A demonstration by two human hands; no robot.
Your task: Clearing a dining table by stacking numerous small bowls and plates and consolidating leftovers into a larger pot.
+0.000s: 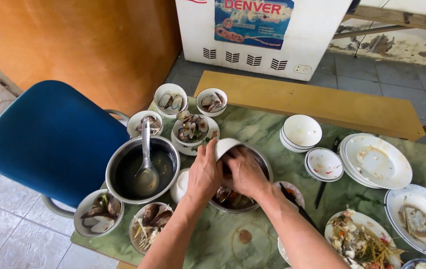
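Note:
My left hand (pixel 204 172) grips a small white bowl (pixel 227 145) by its rim, tipped on its side over a metal bowl (pixel 265 169) that holds clam shells. My right hand (pixel 246 171) is curled against the mouth of the tipped bowl, fingers inside it, above the shells. What the fingers touch is hidden. Both hands sit over the middle of the green marble-pattern table (pixel 268 130).
A steel pot with a ladle (pixel 143 168) stands left of my hands. Several small bowls of shells (pixel 170 99) ring it. Stacked white bowls (pixel 301 132), stacked plates (pixel 376 161) and plates with leftovers (pixel 360 240) lie right. Blue chair (pixel 48 139) left, wooden bench (pixel 312 102) behind.

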